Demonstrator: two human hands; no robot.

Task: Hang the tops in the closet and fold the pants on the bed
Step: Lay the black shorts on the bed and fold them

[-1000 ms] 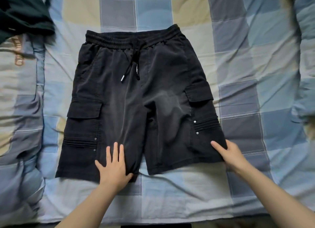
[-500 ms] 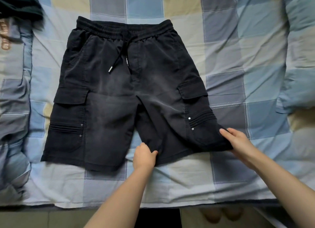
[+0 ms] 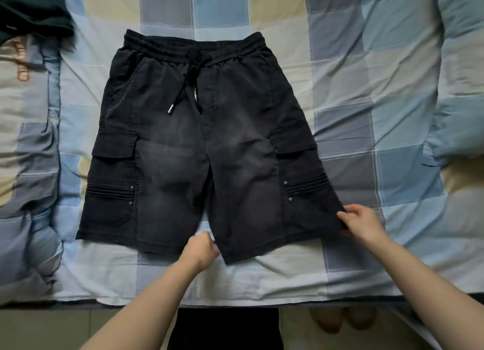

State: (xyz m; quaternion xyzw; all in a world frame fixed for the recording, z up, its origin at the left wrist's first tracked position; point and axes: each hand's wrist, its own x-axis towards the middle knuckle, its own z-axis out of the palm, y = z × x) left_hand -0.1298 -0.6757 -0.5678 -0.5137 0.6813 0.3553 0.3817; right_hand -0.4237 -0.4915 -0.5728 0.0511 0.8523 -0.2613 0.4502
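Head view: our two hands work nearest us, left hand (image 3: 201, 247) pinching the inner hem and right hand (image 3: 362, 222) pinching the outer hem of one leg of one pair of black shorts (image 3: 204, 150), spread flat on the checked bed (image 3: 366, 114). Farthest off, one dark green garment (image 3: 31, 9) lies crumpled.

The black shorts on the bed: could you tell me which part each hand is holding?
Both grip one leg's hem on the black shorts: left hand at its inner corner, right hand at its outer corner.

No legible text; quilt (image 3: 25, 69) lettering blurred.
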